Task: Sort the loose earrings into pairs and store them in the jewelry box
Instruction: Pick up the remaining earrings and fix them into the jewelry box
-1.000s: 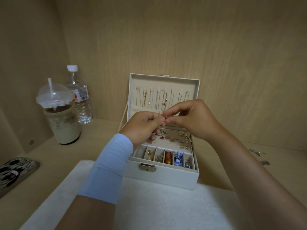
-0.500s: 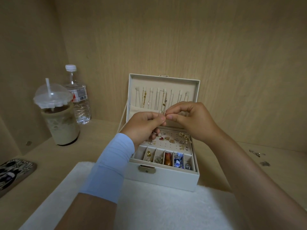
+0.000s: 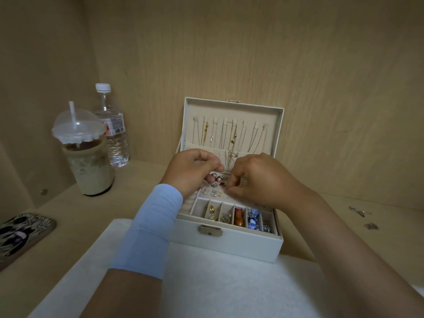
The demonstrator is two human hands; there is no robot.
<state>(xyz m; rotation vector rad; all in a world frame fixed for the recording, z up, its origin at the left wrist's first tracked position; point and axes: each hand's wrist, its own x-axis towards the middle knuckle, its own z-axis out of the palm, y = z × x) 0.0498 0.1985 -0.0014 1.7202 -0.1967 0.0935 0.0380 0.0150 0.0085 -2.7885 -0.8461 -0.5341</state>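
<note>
Flanking jewelry box (image 3: 229, 246) — cup (image 3: 91, 171), bottle (image 3: 114, 134)

Wooden shelf (image 3: 142, 177): white mat (image 3: 229, 285), jewelry box (image 3: 241, 245), iced drink (image 3: 91, 166), bottle (image 3: 115, 136), phone (image 3: 20, 232).

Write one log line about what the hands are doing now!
jewelry box: open | left hand: curled over it, contents unclear | right hand: pinches tiny earring at stud panel

Backed by a pale wood-grain back panel (image 3: 252, 53), meeting a matching left side panel (image 3: 41, 65) in a vertical corner. Below, a light wooden tabletop (image 3: 367, 237) of the same tone. Small round fitting (image 3: 44, 192) low on the side panel. Lit dimly, evenly, warmly; shaded softly along the corner.
</note>
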